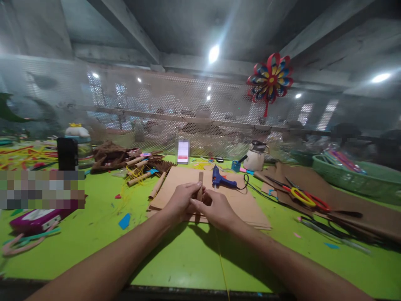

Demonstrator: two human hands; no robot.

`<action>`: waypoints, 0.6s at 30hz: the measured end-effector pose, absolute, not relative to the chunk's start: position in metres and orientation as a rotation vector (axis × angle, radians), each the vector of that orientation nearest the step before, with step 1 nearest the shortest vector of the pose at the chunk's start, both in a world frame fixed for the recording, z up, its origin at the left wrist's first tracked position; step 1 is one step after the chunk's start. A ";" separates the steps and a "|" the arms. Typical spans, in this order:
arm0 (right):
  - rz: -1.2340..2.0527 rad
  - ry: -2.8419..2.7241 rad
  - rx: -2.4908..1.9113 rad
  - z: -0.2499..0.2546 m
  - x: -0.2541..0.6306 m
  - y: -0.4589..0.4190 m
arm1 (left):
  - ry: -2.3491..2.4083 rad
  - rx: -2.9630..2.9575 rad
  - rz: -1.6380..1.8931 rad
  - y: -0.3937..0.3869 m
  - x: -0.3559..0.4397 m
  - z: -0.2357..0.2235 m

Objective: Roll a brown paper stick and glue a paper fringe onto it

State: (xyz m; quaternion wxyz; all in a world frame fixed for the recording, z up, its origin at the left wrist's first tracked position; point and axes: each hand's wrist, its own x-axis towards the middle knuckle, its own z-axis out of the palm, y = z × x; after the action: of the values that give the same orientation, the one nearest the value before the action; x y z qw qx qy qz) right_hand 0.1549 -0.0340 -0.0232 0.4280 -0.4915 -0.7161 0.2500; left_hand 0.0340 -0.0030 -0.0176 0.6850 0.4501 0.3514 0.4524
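Note:
Both hands meet over a stack of brown paper (175, 179) on the green table. My left hand (184, 198) is closed around a narrow folded strip of brown paper (201, 177), whose upper end sticks up past the fingers. From the other side my right hand (217, 207) pinches the same strip lower down. A thin yellow string (222, 259) runs from beneath the hands to the table's front edge; whether it is tied to the strip is hidden. Just beyond the right hand lies a blue glue gun (223, 179) on the paper.
Scissors with yellow (302, 197) and red handles lie on brown paper sheets (344, 205) at the right, near a green basket (360, 179). Rolled paper tubes (139, 177) and yellow strings sit at the left. Behind them stand a phone (183, 151) and a pale jug (254, 158).

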 end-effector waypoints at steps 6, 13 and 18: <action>0.960 -1.532 -1.189 -0.026 0.151 -0.034 | 0.846 0.988 1.009 -0.010 0.034 -0.008; 1.109 -1.444 -1.133 -0.036 0.152 -0.030 | 0.810 0.935 1.062 -0.009 0.036 -0.009; 1.066 -1.467 -1.147 -0.035 0.151 -0.030 | 0.761 0.880 1.039 -0.006 0.035 -0.013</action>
State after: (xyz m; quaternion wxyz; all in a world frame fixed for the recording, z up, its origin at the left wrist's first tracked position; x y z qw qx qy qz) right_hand 0.1512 -0.0303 -0.0352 0.4777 -0.4695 -0.6007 0.4364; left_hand 0.0353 -0.0058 -0.0135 0.7108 0.3969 0.3429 0.4686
